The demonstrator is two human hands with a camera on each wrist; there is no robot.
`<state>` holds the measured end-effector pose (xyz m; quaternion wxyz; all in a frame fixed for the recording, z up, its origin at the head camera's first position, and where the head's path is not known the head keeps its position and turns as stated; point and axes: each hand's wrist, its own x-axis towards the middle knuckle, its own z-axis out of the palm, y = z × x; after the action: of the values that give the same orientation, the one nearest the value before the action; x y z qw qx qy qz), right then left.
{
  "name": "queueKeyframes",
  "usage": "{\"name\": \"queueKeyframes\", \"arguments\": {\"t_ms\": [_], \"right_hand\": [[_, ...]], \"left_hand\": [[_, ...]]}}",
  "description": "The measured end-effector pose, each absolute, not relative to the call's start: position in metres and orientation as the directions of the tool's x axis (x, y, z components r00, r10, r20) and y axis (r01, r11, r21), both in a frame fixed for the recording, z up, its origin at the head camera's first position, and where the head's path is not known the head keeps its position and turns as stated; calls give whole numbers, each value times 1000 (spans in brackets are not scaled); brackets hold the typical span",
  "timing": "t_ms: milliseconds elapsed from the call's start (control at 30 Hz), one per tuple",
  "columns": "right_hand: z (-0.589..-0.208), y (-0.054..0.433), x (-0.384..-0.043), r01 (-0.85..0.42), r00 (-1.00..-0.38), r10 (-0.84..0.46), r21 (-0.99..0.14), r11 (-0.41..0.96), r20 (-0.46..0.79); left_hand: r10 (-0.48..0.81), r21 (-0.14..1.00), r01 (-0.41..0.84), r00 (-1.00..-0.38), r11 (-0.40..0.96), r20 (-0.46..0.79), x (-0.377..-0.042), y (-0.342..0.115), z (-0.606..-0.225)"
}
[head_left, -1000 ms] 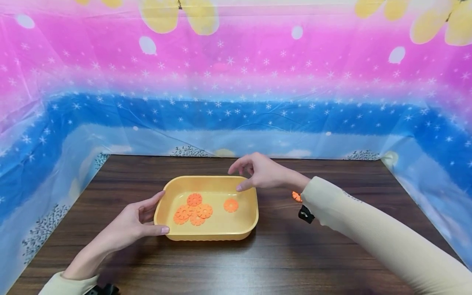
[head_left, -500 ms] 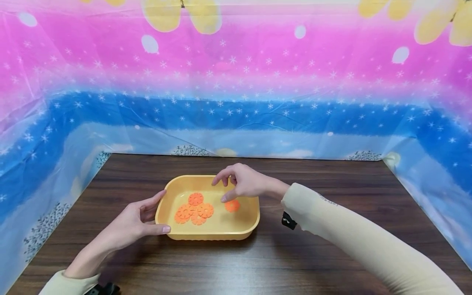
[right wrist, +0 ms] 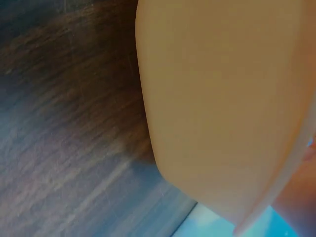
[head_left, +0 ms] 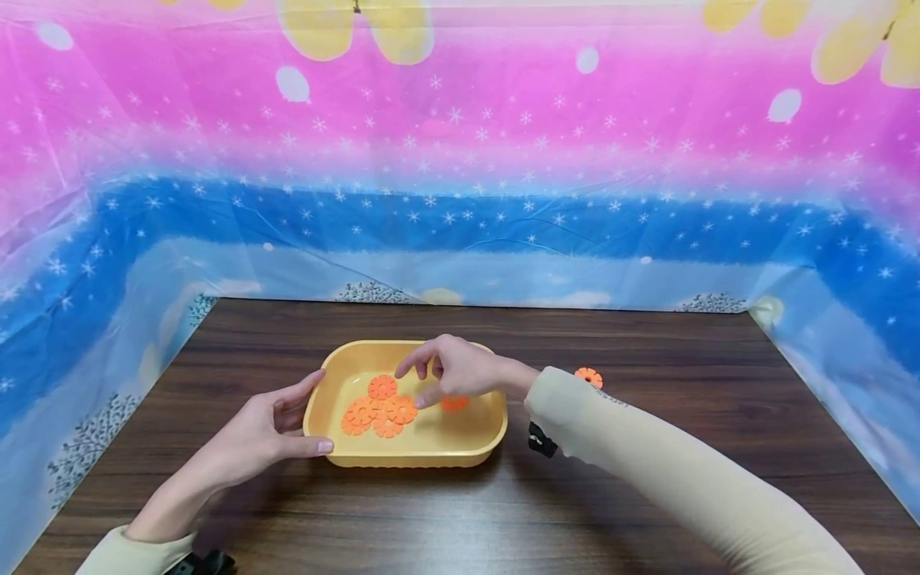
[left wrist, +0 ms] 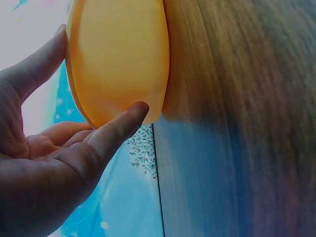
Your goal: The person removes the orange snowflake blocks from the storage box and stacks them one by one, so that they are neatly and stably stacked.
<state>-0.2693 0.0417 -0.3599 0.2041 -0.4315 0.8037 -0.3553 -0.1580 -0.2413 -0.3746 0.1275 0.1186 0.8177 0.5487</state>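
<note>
A shallow yellow plastic tub point(head_left: 410, 461) stands on the table, several orange notched plastic discs point(head_left: 388, 426) overlapping in its left half. My left hand point(head_left: 255, 435) holds the tub's left end, thumb on the near corner of the rim and fingers against the far corner; the left wrist view shows them against the tub wall point(left wrist: 118, 54). My right hand point(head_left: 460, 369) hovers inside the tub over the discs, fingers bent, thumb and index finger apart with nothing between them. Beneath it another disc point(head_left: 454, 405) is partly hidden. The tub's outer wall point(right wrist: 212, 98) hides most of that hand in the right wrist view.
One more orange disc point(head_left: 589, 375) lies on the dark wooden table point(head_left: 668, 359) behind the right sleeve point(head_left: 647, 431), partly covered. A printed pink and blue cloth point(head_left: 489, 224) hangs round the table's back and sides.
My right hand has moved left and down from the tub's far right rim to the pile of discs. The left hand keeps its hold on the tub.
</note>
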Motion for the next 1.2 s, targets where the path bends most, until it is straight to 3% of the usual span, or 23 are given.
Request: {"name": "queueKeyframes", "arguments": {"t_ms": [600, 1200], "right_hand": [[-382, 28, -270, -533, -538, -840, -744, 403, -70], [-388, 21, -270, -642, -538, -839, -606, 470, -80]], "left_hand": [[342, 937, 38, -935, 347, -89, -158, -242, -374], [341, 939, 38, -936, 343, -87, -157, -241, -372]]}}
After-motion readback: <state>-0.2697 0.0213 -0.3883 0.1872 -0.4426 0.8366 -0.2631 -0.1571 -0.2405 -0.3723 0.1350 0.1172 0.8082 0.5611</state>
